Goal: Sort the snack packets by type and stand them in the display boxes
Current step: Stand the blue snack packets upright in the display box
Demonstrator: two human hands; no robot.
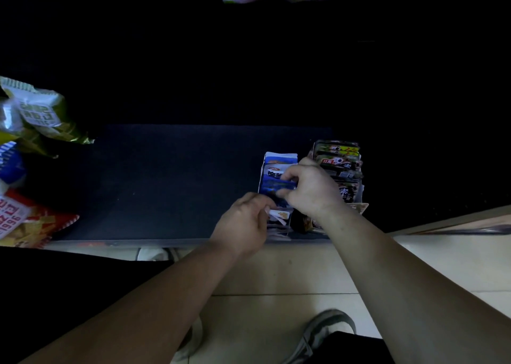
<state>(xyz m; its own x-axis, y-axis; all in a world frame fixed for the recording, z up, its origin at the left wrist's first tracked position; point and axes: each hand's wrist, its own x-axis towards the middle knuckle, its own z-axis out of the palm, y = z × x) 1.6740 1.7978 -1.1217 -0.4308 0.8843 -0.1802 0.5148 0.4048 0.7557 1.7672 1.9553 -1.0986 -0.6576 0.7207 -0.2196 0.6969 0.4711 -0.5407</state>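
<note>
— Pinching a blue packet (284,185) with our right hand (309,189), are we?
— Yes; it stands among its like in the left display box (280,155), just beside the dark packets (343,167). Our left hand (243,222) curls at the near end; we cannot tell whether it grips.

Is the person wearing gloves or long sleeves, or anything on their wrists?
No gloves. The left hand and right hand are bare, and no sleeve shows anywhere up to the picture's edge. No watch, bracelet or ring can be seen.
</note>
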